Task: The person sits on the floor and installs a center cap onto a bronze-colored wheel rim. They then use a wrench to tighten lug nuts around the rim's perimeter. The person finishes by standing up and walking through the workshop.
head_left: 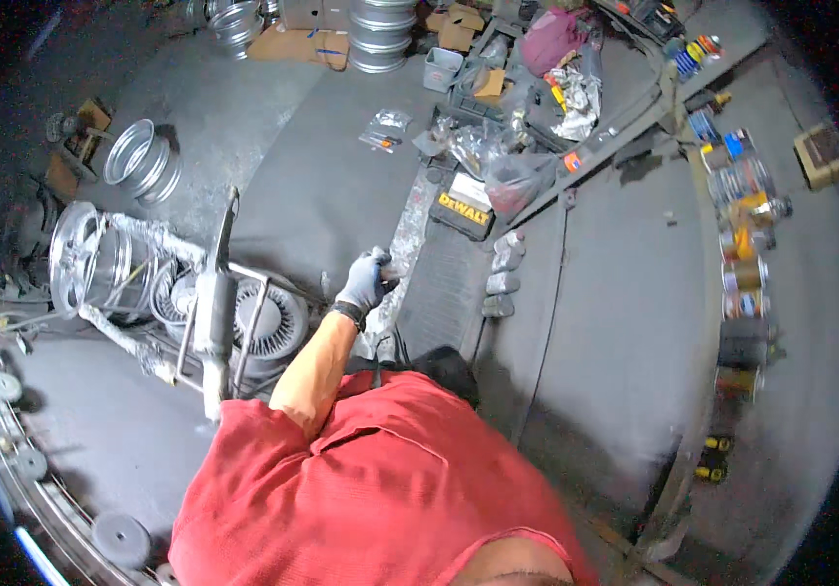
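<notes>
My left hand (pixel 365 283), in a grey glove with a dark band at the wrist, reaches forward from the red sleeve. Its fingers are curled round something small and pale at their tips, too unclear to name. A narrow whitish, speckled strip (pixel 410 230) runs just beyond the hand, beside a dark ribbed mat (pixel 434 293). Left of my forearm, a metal stand with a grey upright (pixel 213 313) and padded arms carries a multi-spoke wheel (pixel 271 320). My right hand does not show.
A black-and-yellow case (pixel 463 207) lies ahead, near plastic bags (pixel 520 184) and a grey bucket (pixel 442 70). Silver rims (pixel 141 161) stand at left; stacked rims (pixel 380 34) rise farther back. Cans (pixel 744 273) line a ledge at right. Round discs (pixel 121 540) sit along the left rail.
</notes>
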Demonstrator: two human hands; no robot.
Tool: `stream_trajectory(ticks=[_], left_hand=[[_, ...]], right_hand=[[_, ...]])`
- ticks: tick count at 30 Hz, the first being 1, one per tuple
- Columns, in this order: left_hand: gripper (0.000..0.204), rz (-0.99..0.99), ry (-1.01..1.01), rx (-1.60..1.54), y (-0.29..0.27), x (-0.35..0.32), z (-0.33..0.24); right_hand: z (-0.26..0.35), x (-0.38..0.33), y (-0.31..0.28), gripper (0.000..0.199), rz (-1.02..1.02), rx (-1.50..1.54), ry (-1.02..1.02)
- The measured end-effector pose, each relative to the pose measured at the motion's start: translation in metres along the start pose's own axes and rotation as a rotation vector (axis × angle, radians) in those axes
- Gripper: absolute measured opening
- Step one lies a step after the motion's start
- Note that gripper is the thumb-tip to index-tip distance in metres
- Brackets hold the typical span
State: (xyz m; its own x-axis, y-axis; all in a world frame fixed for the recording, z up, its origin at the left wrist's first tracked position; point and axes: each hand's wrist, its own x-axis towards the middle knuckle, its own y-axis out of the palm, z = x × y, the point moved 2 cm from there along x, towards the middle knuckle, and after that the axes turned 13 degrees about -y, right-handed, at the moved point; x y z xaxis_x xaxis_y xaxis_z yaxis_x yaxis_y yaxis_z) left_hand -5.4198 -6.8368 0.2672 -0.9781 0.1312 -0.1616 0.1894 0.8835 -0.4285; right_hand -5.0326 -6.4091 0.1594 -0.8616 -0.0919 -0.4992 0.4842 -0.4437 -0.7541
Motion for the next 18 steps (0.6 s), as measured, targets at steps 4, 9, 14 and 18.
stream_trajectory(ticks=[4, 9, 14, 18], left_hand=[[0.03, -0.074, 0.106, 0.369, -0.025, 0.049, 0.007], [0.015, -0.059, -0.045, -0.319, -0.056, 0.133, 0.044], [0.009, 0.011, -0.557, -1.659, -0.117, 0.215, 0.067], [0.017, -0.315, -0.696, -1.593, -0.18, 0.264, 0.066]], right_hand=[[0.022, 0.091, -0.031, 0.027, -0.083, -0.182, -0.139], [0.057, 0.296, -0.123, 0.02, -0.38, 0.155, -0.255], [0.1, 0.518, -0.227, 0.017, -0.181, 0.681, -0.034], [0.159, 0.656, -0.297, 0.012, -0.139, 0.552, -0.43]])
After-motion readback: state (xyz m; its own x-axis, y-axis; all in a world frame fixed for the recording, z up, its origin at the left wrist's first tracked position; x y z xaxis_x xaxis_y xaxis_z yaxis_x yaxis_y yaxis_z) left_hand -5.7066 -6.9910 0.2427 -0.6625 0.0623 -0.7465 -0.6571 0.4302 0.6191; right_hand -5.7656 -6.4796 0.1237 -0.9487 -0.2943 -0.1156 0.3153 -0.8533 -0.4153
